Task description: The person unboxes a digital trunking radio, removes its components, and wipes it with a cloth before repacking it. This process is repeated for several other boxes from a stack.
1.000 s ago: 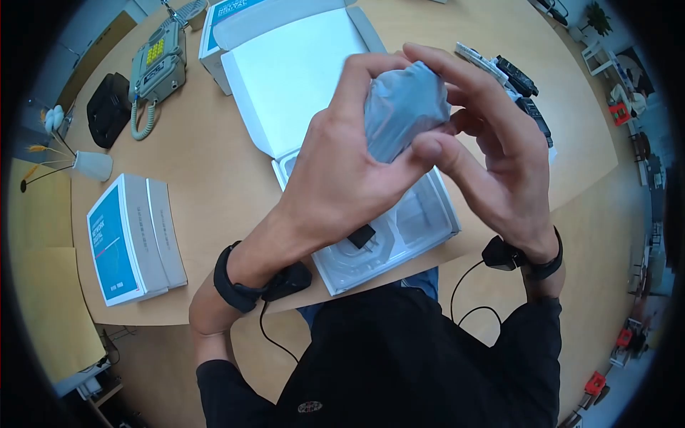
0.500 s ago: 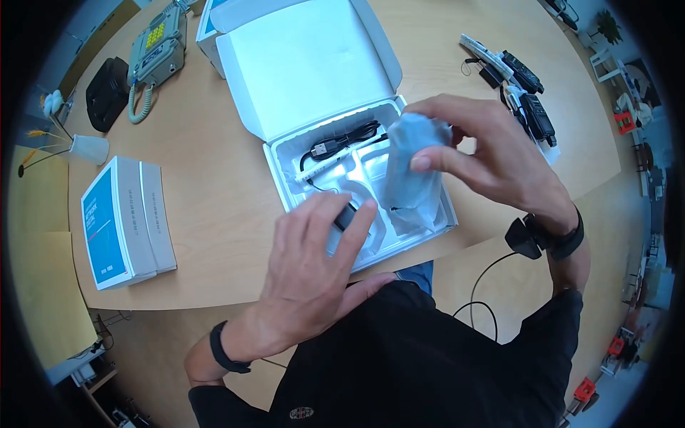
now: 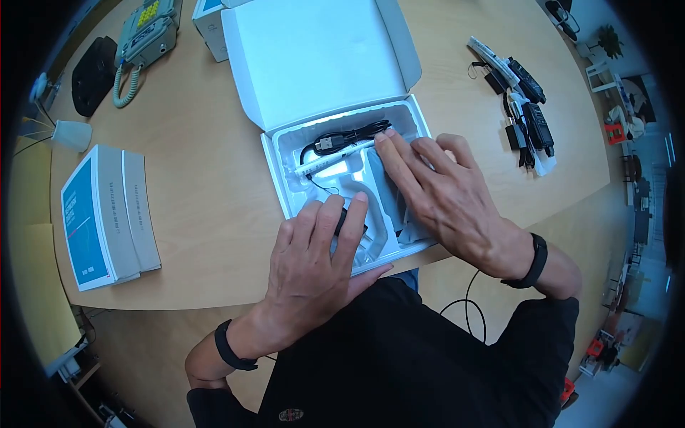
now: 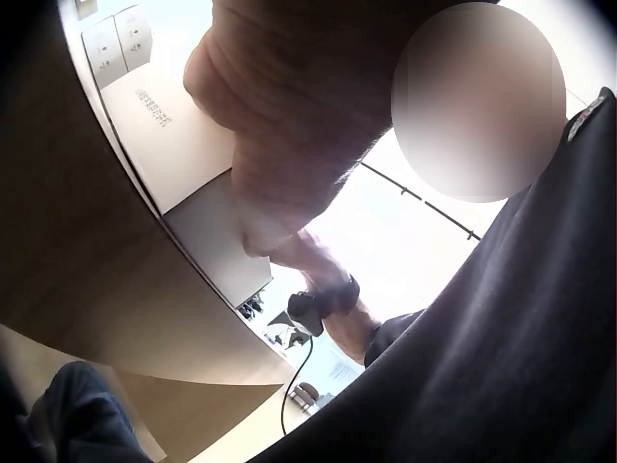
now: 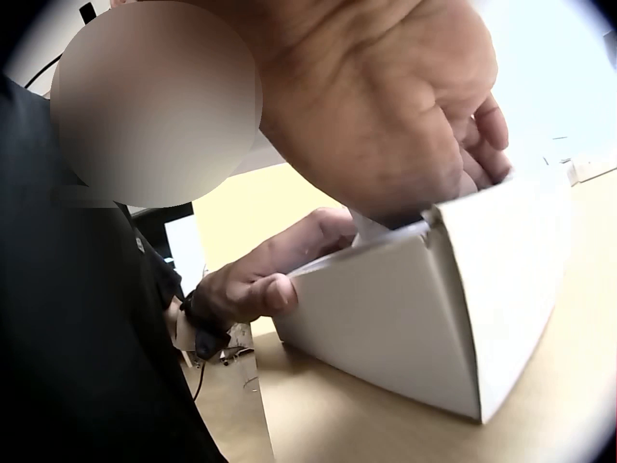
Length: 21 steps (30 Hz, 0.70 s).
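An open white box point(image 3: 270, 171) sits at the table's front edge with a moulded plastic tray inside. In its right compartment lies a grey, plastic-wrapped item point(image 3: 386, 189), partly hidden under my right hand point(image 3: 457, 203), whose extended fingers press down on it. My left hand point(image 3: 307, 250) rests over the front left of the box, fingers spread above the tray and thumb point(image 5: 278, 292) against the outer wall. Beneath those fingers a small black piece point(image 3: 340, 221) shows partly. A coiled black USB cable point(image 3: 353, 135) and a white strip-like piece point(image 3: 332, 161) lie at the tray's back.
The lid point(image 3: 321, 64) stands raised behind the box. Two stacked boxes point(image 3: 114, 214) are at the left, near a telephone point(image 3: 150, 39), a black case point(image 3: 96, 75) and a white vase point(image 3: 73, 135). Black handheld devices point(image 3: 536, 125) with cables lie at the right.
Both hands first held the wrapped item above the box. My left hand let go and came down to the box's front; my right hand lowered the item into the right compartment and released its grip.
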### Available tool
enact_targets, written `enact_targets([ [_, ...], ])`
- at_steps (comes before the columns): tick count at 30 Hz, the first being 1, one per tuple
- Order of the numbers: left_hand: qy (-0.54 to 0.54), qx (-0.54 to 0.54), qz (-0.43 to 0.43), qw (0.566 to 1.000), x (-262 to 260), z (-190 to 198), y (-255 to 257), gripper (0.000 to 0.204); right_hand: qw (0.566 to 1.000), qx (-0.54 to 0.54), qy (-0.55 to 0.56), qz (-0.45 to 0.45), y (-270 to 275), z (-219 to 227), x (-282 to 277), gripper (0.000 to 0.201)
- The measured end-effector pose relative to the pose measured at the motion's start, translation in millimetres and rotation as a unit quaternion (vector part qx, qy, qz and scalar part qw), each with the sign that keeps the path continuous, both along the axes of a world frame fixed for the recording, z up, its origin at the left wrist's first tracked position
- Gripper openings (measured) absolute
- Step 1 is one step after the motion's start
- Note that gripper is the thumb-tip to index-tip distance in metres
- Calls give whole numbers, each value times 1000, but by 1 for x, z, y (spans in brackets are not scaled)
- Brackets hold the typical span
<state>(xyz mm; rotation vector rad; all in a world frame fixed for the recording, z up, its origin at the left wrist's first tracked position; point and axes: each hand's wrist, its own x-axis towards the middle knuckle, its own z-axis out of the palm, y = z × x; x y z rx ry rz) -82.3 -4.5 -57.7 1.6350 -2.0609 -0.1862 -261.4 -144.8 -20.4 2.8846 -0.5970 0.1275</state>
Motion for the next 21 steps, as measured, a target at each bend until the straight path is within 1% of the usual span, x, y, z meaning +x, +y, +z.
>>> enact_targets([
  [1, 2, 6, 0, 1000, 0, 1, 0, 93, 1000, 0, 1, 0, -1, -3, -3, 49],
  [3, 4, 12, -2, 1000, 0, 5, -1, 92, 999, 2, -35, -5, -4, -7, -11, 61],
  [5, -37, 1, -17, 999, -2, 13, -4, 87, 999, 19, -46, -21, -8, -8, -13, 58],
  [6, -38, 0, -18, 999, -4, 19, -6, 87, 989, 67, -125, -44, -11, -10, -16, 50],
  [7, -56, -17, -45, 997, -6, 24, -8, 81, 971, 115, -201, -63, -15, -10, -18, 43],
  [8, -74, -34, -69, 994, -9, 27, -11, 75, 949, 153, -269, -54, -20, -7, -24, 40],
  [9, -74, -34, -66, 994, -11, 27, -14, 75, 950, 154, -269, -50, -22, -5, -28, 40],
  [11, -102, -16, -121, 987, -13, 25, -21, 62, 918, 202, -335, -60, -21, 0, -35, 38],
  [12, -104, -17, -121, 987, -12, 21, -24, 62, 925, 187, -326, -53, -20, 2, -35, 37],
  [13, -115, -41, -122, 985, -12, 14, -26, 56, 925, 185, -329, -54, -18, 0, -35, 37],
  [14, -126, -64, -123, 982, -12, 10, -29, 51, 928, 199, -312, -46, -17, -6, -34, 36],
  [16, -128, -68, -120, 982, -15, 6, -28, 48, 939, 213, -269, -37, -14, -16, -34, 33],
  [17, -127, -69, -112, 983, -16, 6, -27, 45, 938, 214, -270, -36, -13, -22, -33, 33],
  [19, -127, -62, -118, 983, -15, 8, -28, 44, 916, 259, -303, -46, -11, -33, -31, 29],
  [20, -125, -57, -127, 982, -15, 10, -28, 43, 915, 260, -305, -43, -10, -33, -30, 29],
  [21, -128, -58, -126, 982, -16, 13, -28, 43, 930, 226, -288, -43, -9, -31, -29, 28],
])
